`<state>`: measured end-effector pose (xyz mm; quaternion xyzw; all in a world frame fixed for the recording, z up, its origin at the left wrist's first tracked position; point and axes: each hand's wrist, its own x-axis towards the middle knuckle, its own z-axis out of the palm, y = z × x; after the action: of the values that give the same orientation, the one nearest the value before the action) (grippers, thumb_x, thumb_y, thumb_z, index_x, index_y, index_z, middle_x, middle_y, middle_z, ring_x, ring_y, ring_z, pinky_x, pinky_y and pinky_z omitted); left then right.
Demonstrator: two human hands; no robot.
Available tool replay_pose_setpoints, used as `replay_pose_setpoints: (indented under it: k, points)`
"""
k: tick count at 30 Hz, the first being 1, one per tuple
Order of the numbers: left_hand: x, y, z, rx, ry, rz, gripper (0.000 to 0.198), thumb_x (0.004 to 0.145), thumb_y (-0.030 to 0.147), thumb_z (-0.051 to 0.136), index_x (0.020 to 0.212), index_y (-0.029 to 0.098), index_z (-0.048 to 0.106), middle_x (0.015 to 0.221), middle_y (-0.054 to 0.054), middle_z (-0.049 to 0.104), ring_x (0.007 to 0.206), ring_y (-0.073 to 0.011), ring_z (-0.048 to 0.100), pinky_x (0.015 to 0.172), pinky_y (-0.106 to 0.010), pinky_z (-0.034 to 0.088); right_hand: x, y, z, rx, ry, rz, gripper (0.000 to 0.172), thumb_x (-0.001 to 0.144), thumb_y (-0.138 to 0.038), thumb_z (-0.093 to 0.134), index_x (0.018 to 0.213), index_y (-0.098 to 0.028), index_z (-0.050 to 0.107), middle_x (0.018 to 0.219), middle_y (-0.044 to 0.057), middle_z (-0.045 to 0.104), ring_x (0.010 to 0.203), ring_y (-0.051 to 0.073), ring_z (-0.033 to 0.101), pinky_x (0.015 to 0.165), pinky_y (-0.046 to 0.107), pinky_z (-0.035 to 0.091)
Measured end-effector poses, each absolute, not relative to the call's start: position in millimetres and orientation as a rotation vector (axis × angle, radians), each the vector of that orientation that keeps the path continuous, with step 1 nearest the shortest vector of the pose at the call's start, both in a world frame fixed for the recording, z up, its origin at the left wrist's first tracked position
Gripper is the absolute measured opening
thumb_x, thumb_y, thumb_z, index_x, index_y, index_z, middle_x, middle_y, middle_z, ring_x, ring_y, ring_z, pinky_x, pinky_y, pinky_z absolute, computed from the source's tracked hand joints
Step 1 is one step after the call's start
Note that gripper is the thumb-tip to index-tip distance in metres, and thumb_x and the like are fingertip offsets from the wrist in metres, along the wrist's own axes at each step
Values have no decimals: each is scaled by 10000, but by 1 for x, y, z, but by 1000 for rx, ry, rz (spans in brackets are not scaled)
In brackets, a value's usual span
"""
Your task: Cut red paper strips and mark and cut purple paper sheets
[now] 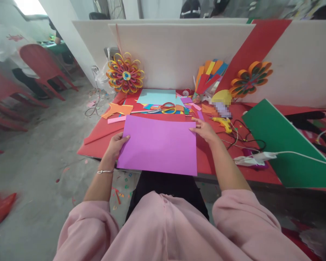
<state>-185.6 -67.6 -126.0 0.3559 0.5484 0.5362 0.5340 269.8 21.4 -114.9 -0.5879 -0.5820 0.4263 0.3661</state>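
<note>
A sheet of purple paper is held out in front of me, above the table's front edge. My left hand grips its left edge, thumb on top and fingers underneath. At the upper right corner, my right hand pinches the sheet, with the thumb on its face. Just beyond the paper lie scissors with yellow and red handles. Orange paper scraps, a pink strip and a light blue sheet are spread around them.
The red-covered table also bears a yellow glue gun, a white power strip with cords and a tilted green board. Paper flowers stand against a white panel. Red chairs and a person are at left.
</note>
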Motion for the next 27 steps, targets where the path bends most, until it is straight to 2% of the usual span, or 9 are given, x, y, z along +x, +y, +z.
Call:
replay_pose_setpoints:
  k: [3,7,13,19,24,27]
  points:
    - [-195,-73,-136,805,1337,1269,604,528,448,1035,994,158,781,796,-32,812,627,-174,713,643,-293,598,261,40,-120,-1612,-1659,1004,614,807,-371,811,1384,-200,691,952,65,789,883,232,740,836,366,595]
    - [-199,-74,-139,773,1354,1309,622,525,465,1042,998,164,772,819,-29,815,640,-172,716,648,-291,597,232,87,-106,-1730,-1928,580,392,944,-357,672,1301,-217,753,1199,105,815,1121,272,745,1008,395,566]
    - [-200,-78,-140,767,1408,1307,638,559,522,1024,1036,189,761,813,-19,805,666,-199,728,651,-309,593,169,151,-87,-1721,-2301,211,430,1000,-269,543,1386,-256,733,1343,101,775,1261,317,662,1031,382,506]
    - [-202,-81,-146,859,1428,1253,541,629,554,985,995,203,797,831,-32,792,743,-211,719,699,-323,593,147,180,-98,-1753,-2449,69,455,1007,-205,485,1395,-231,723,1288,154,771,1195,334,653,967,392,484]
    - [-200,-81,-155,1058,1571,1217,379,733,502,902,966,215,823,897,-35,804,801,-221,718,728,-312,578,148,171,-104,-1728,-2404,167,370,995,-368,596,1307,-253,757,1265,108,777,1148,325,671,922,385,488]
    - [-198,-81,-158,1168,1648,1173,305,776,466,850,948,214,829,874,-24,803,782,-216,711,712,-300,562,155,165,-109,-1661,-2537,312,446,877,-482,785,1255,-244,770,1297,98,764,1169,326,669,908,374,494]
